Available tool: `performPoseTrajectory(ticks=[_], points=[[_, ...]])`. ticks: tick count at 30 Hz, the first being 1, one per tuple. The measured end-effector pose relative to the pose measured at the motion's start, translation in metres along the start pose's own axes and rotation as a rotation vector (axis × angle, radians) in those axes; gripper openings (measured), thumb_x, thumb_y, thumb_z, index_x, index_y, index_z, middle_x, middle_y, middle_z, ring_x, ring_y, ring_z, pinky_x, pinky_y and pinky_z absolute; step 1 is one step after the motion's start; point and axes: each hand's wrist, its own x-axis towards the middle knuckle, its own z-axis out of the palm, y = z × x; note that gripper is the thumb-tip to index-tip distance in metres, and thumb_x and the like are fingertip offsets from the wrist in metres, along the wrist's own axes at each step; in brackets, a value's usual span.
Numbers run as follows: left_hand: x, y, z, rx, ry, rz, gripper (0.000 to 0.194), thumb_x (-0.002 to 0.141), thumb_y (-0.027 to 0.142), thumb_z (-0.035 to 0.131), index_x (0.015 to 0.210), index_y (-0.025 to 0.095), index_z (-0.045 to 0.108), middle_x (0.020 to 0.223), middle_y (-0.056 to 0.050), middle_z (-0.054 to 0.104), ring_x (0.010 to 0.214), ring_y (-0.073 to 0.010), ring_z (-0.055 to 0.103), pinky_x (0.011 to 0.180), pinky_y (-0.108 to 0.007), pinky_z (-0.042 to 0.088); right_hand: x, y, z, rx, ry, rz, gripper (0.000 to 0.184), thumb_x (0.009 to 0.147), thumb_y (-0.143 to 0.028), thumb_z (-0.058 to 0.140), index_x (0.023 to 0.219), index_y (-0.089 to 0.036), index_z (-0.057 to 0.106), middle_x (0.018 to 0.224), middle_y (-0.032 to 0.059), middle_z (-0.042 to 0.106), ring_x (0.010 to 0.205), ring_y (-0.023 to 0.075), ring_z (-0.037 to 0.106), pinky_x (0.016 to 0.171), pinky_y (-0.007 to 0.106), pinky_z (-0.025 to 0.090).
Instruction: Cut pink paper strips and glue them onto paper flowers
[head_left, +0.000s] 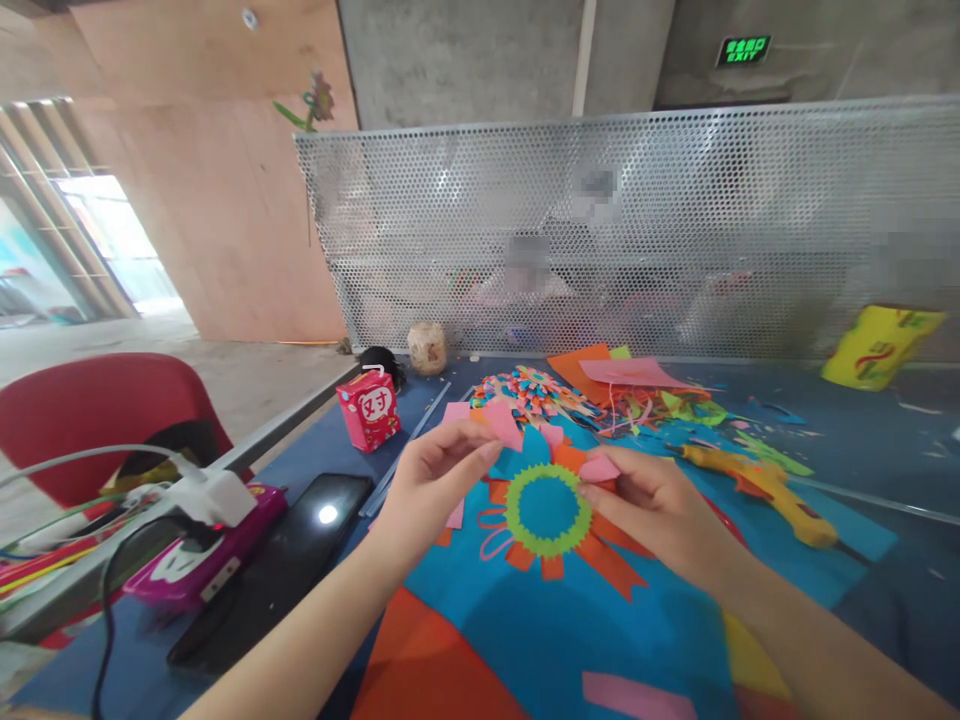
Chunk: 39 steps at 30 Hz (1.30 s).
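Note:
In front of me is a felt flower (581, 540) with a jagged lime-green ring around a blue centre. Orange strips, a blue petal and thin pink loops stick out from it. My right hand (660, 505) pinches the flower's right edge, at a small pink piece (600, 468). Between the thumb and fingers of my left hand (446, 470) is a pink felt piece (504, 422), held just above the flower's upper left. Beneath the flower lies a blue felt sheet (600, 640), with a pink strip (637, 695) near its front edge.
A yellow glue gun (772, 490) lies to the right. Behind the hands are a multicoloured felt pile (536, 390) and scraps (637, 375). On the left stand a red drink carton (369, 410), a dark phone (277, 570) and a purple power strip (202, 560). A perforated metal screen (465, 200) borders the table.

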Motion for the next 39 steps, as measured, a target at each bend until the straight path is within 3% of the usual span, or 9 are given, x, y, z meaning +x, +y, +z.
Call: performPoseTrajectory(ticks=[3, 6, 9, 12, 17, 23, 33, 39], points=[[0.004, 0.0, -0.002, -0.151, 0.017, -0.098, 0.027, 0.076, 0.037, 0.05, 0.088, 0.017, 0.063, 0.094, -0.007, 0.063, 0.084, -0.0179, 0.056, 0.071, -0.028, 0.042, 0.003, -0.001, -0.005, -0.199, 0.169, -0.196, 0.007, 0.079, -0.016, 0.051, 0.08, -0.02, 0.056, 0.076, 0.0013, 0.06, 0.071, 0.014, 0.056, 0.064, 0.026, 0.049], [0.006, 0.0, -0.003, -0.269, -0.008, -0.353, 0.032, 0.077, 0.04, 0.045, 0.093, 0.017, 0.061, 0.102, -0.007, 0.06, 0.09, -0.0202, 0.054, 0.07, -0.029, 0.042, 0.002, -0.003, -0.016, -0.495, 0.257, -0.543, 0.021, 0.077, -0.009, 0.053, 0.094, -0.019, 0.06, 0.089, 0.0048, 0.063, 0.085, 0.0181, 0.054, 0.077, 0.035, 0.046], [0.001, 0.001, 0.0, -0.364, -0.168, -0.58, 0.03, 0.072, 0.031, 0.052, 0.098, 0.018, 0.059, 0.1, -0.006, 0.061, 0.089, -0.0204, 0.055, 0.071, -0.029, 0.042, -0.001, -0.005, -0.023, -0.699, 0.288, -0.746, 0.031, 0.072, -0.006, 0.06, 0.1, -0.02, 0.061, 0.093, 0.004, 0.064, 0.089, 0.0194, 0.054, 0.078, 0.036, 0.046], [-0.004, 0.003, 0.003, -0.436, -0.316, -0.595, 0.032, 0.068, 0.02, 0.055, 0.099, 0.017, 0.059, 0.098, -0.006, 0.062, 0.09, -0.0195, 0.056, 0.072, -0.027, 0.042, -0.005, -0.005, -0.025, -0.809, 0.274, -0.84, 0.036, 0.067, -0.006, 0.067, 0.1, -0.021, 0.062, 0.092, 0.0019, 0.065, 0.088, 0.0183, 0.055, 0.077, 0.034, 0.046], [-0.006, 0.003, 0.004, -0.456, -0.283, -0.606, 0.039, 0.062, 0.017, 0.06, 0.101, 0.02, 0.055, 0.088, -0.004, 0.063, 0.084, -0.0191, 0.058, 0.067, -0.027, 0.043, -0.006, -0.004, -0.023, -0.903, 0.25, -0.884, 0.034, 0.068, -0.011, 0.068, 0.1, -0.022, 0.063, 0.09, 0.0013, 0.067, 0.085, 0.0184, 0.056, 0.078, 0.036, 0.045], [-0.008, 0.003, 0.009, -0.309, -0.219, -0.607, 0.05, 0.06, 0.012, 0.067, 0.105, 0.02, 0.05, 0.085, -0.003, 0.062, 0.082, -0.0167, 0.058, 0.069, -0.027, 0.041, -0.007, -0.003, -0.024, -0.947, 0.228, -0.879, 0.03, 0.072, -0.015, 0.065, 0.1, -0.022, 0.062, 0.09, 0.0008, 0.067, 0.084, 0.0181, 0.056, 0.078, 0.036, 0.044], [-0.006, -0.001, 0.007, -0.262, -0.242, -0.573, 0.048, 0.062, 0.012, 0.066, 0.106, 0.019, 0.048, 0.088, -0.004, 0.06, 0.078, -0.0133, 0.056, 0.068, -0.025, 0.04, -0.009, -0.006, -0.023, -0.954, 0.226, -0.872, 0.025, 0.076, -0.016, 0.061, 0.099, -0.025, 0.062, 0.092, 0.0002, 0.067, 0.085, 0.0174, 0.057, 0.078, 0.036, 0.045], [-0.007, -0.001, 0.008, -0.259, -0.221, -0.572, 0.046, 0.06, 0.011, 0.067, 0.102, 0.018, 0.05, 0.08, -0.002, 0.06, 0.066, -0.0092, 0.055, 0.059, -0.021, 0.038, -0.01, -0.005, -0.024, -0.964, 0.224, -0.882, 0.028, 0.074, -0.019, 0.063, 0.101, -0.024, 0.062, 0.092, 0.0003, 0.067, 0.086, 0.0184, 0.057, 0.079, 0.037, 0.044]])
